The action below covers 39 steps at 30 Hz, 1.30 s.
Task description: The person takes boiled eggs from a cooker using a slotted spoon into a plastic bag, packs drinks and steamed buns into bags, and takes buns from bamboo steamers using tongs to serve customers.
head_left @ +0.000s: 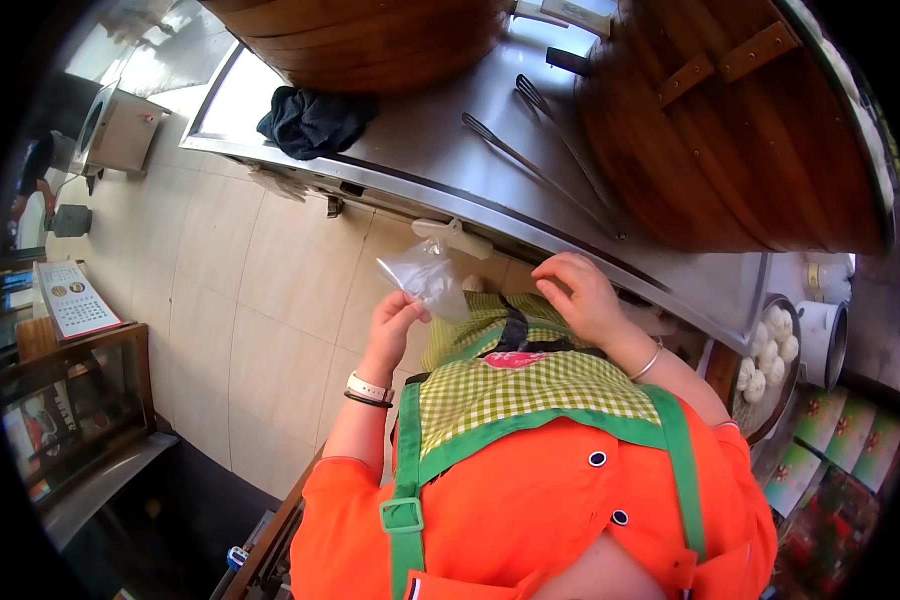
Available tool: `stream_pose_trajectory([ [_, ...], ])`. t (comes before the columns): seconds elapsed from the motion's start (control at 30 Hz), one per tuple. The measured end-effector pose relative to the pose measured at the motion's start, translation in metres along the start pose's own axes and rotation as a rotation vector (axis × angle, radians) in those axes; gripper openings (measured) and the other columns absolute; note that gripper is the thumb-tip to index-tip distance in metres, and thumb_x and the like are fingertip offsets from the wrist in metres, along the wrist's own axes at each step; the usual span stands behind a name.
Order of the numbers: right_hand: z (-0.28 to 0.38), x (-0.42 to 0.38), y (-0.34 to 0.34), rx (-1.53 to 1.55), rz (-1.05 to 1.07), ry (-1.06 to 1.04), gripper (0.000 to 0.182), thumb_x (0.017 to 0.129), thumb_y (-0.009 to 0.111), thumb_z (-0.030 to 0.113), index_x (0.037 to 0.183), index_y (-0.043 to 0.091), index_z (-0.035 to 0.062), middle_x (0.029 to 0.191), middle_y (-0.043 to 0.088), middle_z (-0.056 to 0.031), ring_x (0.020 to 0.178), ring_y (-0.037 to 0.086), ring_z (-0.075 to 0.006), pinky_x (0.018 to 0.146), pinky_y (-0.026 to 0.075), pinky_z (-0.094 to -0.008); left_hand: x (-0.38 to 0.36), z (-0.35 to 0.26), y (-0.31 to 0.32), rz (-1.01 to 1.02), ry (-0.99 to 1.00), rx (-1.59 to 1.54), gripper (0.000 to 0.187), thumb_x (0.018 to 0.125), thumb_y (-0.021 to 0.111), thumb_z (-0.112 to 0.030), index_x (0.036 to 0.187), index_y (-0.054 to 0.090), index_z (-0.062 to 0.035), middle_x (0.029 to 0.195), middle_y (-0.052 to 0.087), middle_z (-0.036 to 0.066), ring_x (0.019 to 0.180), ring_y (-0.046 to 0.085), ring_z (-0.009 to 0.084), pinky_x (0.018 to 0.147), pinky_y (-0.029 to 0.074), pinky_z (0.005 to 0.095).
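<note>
My left hand (pixel 398 325) pinches a clear plastic bag (pixel 422 277) by its lower edge, in front of the counter's side. The bag is thin, crumpled and looks empty. My right hand (pixel 588 302) is held near the counter's front edge, fingers loosely bent and apart, with nothing in it. Beyond the right hand, long metal tongs (pixel 545 172) lie on the steel counter (pixel 420 140), their looped ends pointing away from me. Below both hands is the green checked apron (pixel 540 395) I wear.
Large wooden steamers (pixel 730 150) stand on the counter at the right and at the back (pixel 360 40). A dark cloth (pixel 315 122) lies by the left edge. At far right is a tray of white buns (pixel 770 352). A glass case (pixel 80 400) stands left, across the tiled floor.
</note>
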State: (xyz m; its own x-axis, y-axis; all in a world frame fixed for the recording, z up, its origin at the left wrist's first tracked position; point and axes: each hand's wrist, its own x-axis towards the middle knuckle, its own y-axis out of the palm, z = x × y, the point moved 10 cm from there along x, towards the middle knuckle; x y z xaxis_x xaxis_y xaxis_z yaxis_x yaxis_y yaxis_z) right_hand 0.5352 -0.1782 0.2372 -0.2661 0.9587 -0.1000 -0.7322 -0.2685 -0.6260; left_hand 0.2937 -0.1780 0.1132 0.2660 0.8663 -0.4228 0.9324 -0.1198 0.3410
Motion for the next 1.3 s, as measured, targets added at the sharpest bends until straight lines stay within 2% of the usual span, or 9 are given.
stream_pose_trajectory([
  [0.13, 0.003, 0.007, 0.025, 0.185, 0.176, 0.148, 0.029, 0.077, 0.063, 0.015, 0.102, 0.055, 0.0023, 0.107, 0.052, -0.0125, 0.101, 0.049, -0.0294, 0.088, 0.040, -0.0356, -0.018, -0.034, 0.047, 0.139, 0.112, 0.095, 0.006, 0.084, 0.053, -0.008, 0.081, 0.055, -0.0030, 0.075, 0.059, 0.003, 0.073, 0.054, 0.0106, 0.070, 0.043, 0.0251],
  [0.3, 0.027, 0.014, -0.063, -0.332, -0.490, -0.190, 0.038, 0.075, 0.062, 0.014, 0.110, 0.051, 0.0039, 0.109, 0.052, -0.0133, 0.103, 0.047, -0.0310, 0.091, 0.038, -0.0378, -0.022, -0.087, 0.072, 0.050, 0.301, 0.111, 0.006, 0.084, 0.053, -0.007, 0.080, 0.055, -0.0020, 0.076, 0.058, 0.003, 0.073, 0.053, 0.0095, 0.069, 0.042, 0.0239],
  [0.37, 0.008, 0.025, -0.070, -0.383, -0.513, -0.172, 0.040, 0.076, 0.060, 0.012, 0.113, 0.049, 0.0060, 0.107, 0.052, -0.0126, 0.102, 0.048, -0.0311, 0.087, 0.040, -0.0385, -0.008, -0.121, 0.073, -0.051, 0.451, 0.171, 0.008, 0.084, 0.053, -0.008, 0.077, 0.053, -0.0023, 0.075, 0.057, 0.003, 0.071, 0.052, 0.0089, 0.068, 0.042, 0.0228],
  [0.43, -0.038, 0.044, -0.056, -0.450, -0.283, 0.055, 0.029, 0.078, 0.057, 0.010, 0.106, 0.053, 0.0058, 0.100, 0.054, -0.0124, 0.096, 0.051, -0.0312, 0.080, 0.043, -0.0382, 0.013, -0.144, 0.081, -0.110, 0.513, 0.251, 0.012, 0.082, 0.054, -0.008, 0.073, 0.051, -0.0020, 0.071, 0.054, 0.001, 0.067, 0.049, 0.0077, 0.064, 0.040, 0.0210],
  [0.53, -0.051, 0.045, -0.064, -0.291, -0.371, 0.029, 0.017, 0.079, 0.054, 0.010, 0.095, 0.057, 0.0041, 0.093, 0.055, -0.0137, 0.088, 0.053, -0.0338, 0.073, 0.045, -0.0404, 0.054, -0.156, 0.082, -0.207, 0.558, 0.538, 0.013, 0.080, 0.054, -0.008, 0.070, 0.050, -0.0011, 0.067, 0.052, 0.000, 0.064, 0.047, 0.0069, 0.059, 0.038, 0.0201],
  [0.77, -0.050, 0.042, -0.088, -0.304, -0.630, 0.035, 0.015, 0.078, 0.056, 0.005, 0.092, 0.057, 0.0022, 0.090, 0.055, -0.0150, 0.084, 0.053, -0.0346, 0.070, 0.044, -0.0402, 0.076, -0.157, 0.108, 0.045, 0.492, 0.196, 0.008, 0.080, 0.053, -0.006, 0.073, 0.052, -0.0017, 0.070, 0.053, -0.002, 0.066, 0.044, 0.0045, 0.060, 0.036, 0.0194],
  [0.93, -0.057, 0.062, -0.081, -0.338, -0.584, 0.108, 0.016, 0.078, 0.054, 0.006, 0.094, 0.058, 0.0039, 0.091, 0.055, -0.0147, 0.085, 0.053, -0.0353, 0.073, 0.045, -0.0418, 0.099, -0.158, 0.095, 0.210, 0.454, 0.282, 0.007, 0.080, 0.050, -0.004, 0.079, 0.055, 0.0001, 0.077, 0.056, 0.000, 0.073, 0.049, 0.0077, 0.071, 0.041, 0.0215],
  [1.13, -0.057, 0.081, -0.080, -0.412, -0.556, 0.155, 0.026, 0.076, 0.056, 0.006, 0.103, 0.056, 0.0048, 0.099, 0.053, -0.0147, 0.092, 0.051, -0.0340, 0.078, 0.044, -0.0405, 0.129, -0.152, 0.085, 0.117, 0.352, 0.187, 0.006, 0.077, 0.051, -0.005, 0.073, 0.053, -0.0009, 0.067, 0.050, -0.004, 0.062, 0.040, 0.0051, 0.055, 0.034, 0.0202],
  [1.3, -0.018, 0.094, -0.083, -0.421, -0.589, 0.080, 0.035, 0.074, 0.059, 0.005, 0.109, 0.052, 0.0038, 0.108, 0.049, -0.0152, 0.100, 0.047, -0.0337, 0.084, 0.042, -0.0407, 0.150, -0.140, 0.089, 0.178, 0.293, 0.574, 0.011, 0.077, 0.051, -0.007, 0.079, 0.058, 0.0014, 0.073, 0.057, 0.000, 0.069, 0.050, 0.0069, 0.064, 0.040, 0.0202],
])
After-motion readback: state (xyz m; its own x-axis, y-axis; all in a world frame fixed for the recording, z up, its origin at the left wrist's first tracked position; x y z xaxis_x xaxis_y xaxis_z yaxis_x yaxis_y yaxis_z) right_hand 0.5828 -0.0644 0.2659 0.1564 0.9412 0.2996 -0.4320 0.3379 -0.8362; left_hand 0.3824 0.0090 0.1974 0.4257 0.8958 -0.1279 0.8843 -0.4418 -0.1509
